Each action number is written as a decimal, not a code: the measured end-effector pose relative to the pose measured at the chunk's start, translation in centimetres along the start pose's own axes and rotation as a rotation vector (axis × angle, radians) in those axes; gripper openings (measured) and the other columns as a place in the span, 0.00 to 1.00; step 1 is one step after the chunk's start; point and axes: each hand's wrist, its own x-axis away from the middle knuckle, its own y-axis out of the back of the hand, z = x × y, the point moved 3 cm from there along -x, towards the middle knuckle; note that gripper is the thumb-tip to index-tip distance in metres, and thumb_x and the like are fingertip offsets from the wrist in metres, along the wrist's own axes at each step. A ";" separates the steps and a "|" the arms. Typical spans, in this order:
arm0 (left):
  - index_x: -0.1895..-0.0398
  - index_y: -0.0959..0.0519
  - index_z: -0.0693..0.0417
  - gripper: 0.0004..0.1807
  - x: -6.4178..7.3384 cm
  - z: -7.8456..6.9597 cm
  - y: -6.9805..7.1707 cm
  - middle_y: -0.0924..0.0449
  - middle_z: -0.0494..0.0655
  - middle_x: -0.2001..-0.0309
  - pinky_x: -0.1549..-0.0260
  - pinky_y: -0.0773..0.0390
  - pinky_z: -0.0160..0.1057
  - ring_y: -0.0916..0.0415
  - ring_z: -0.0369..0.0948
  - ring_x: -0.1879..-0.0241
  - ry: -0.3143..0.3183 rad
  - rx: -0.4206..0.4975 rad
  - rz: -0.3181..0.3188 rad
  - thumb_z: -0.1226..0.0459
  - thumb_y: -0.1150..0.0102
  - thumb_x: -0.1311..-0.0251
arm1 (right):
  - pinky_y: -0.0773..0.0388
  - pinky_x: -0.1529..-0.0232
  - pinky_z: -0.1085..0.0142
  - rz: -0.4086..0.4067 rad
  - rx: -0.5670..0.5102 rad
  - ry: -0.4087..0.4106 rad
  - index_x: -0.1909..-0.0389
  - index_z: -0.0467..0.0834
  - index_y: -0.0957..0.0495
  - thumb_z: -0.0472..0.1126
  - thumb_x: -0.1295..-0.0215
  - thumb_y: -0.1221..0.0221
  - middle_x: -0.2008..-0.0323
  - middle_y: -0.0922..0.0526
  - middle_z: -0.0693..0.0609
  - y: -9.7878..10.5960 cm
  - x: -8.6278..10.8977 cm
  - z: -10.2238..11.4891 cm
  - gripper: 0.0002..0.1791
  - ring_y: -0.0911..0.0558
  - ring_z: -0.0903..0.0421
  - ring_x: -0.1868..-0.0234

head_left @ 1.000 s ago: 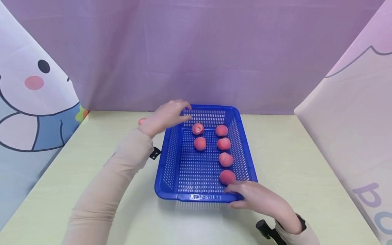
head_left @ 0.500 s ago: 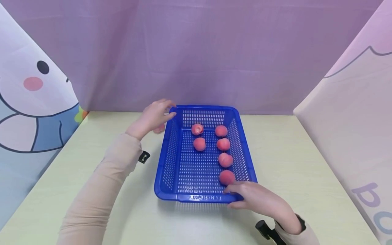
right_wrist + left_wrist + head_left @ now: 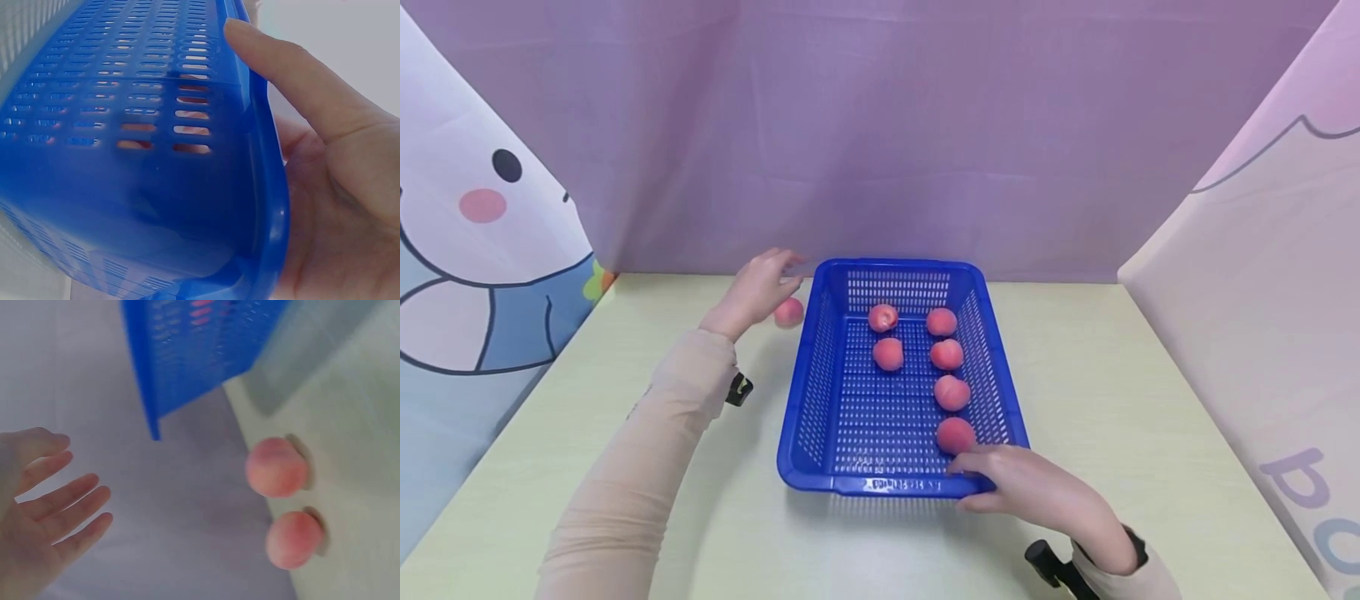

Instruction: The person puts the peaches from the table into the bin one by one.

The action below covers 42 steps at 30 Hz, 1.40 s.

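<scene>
A blue perforated plastic basket stands on the table. Inside it lie two peaches at the back middle and a column of several peaches along the right wall. My right hand grips the near right corner of the rim, its thumb outside and the fingers over the inside. Left of the basket hovers my left hand, fingers spread and holding nothing. Two peaches sit on the table below it: one peach nearer the basket and another peach, which the hand hides in the head view.
The pale table extends on both sides of the basket. Behind it hangs a purple cloth, close to the basket's far rim. Printed cartoon panels stand at the left and right.
My left hand has moved left, from over the basket's far left corner to beside it, above the loose peaches. The right hand and the basket stay where they were.
</scene>
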 end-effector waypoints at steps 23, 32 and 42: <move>0.48 0.31 0.61 0.21 -0.9 4.8 -5.1 0.35 0.61 0.48 0.63 0.29 0.58 0.33 0.57 0.50 0.092 -0.082 0.082 0.65 0.49 0.48 | 0.26 0.62 0.67 -0.004 0.002 -0.002 0.60 0.45 0.22 0.49 0.48 0.40 0.65 0.20 0.57 -0.1 0.0 -0.1 0.16 0.24 0.65 0.65; 0.52 0.31 0.69 0.20 -1.0 5.7 -6.3 0.34 0.66 0.51 0.48 0.36 0.52 0.38 0.58 0.48 0.018 -0.046 0.053 0.69 0.49 0.49 | 0.26 0.63 0.68 -0.005 -0.007 0.002 0.60 0.45 0.22 0.50 0.48 0.40 0.65 0.21 0.57 -0.1 0.0 -0.1 0.17 0.25 0.65 0.66; 0.51 0.32 0.69 0.21 -1.1 6.9 -7.7 0.33 0.67 0.53 0.54 0.31 0.52 0.34 0.58 0.53 0.046 -0.101 0.085 0.65 0.47 0.46 | 0.26 0.63 0.69 -0.012 0.000 0.007 0.61 0.45 0.22 0.50 0.48 0.41 0.65 0.21 0.58 -0.1 0.0 -0.1 0.16 0.25 0.66 0.66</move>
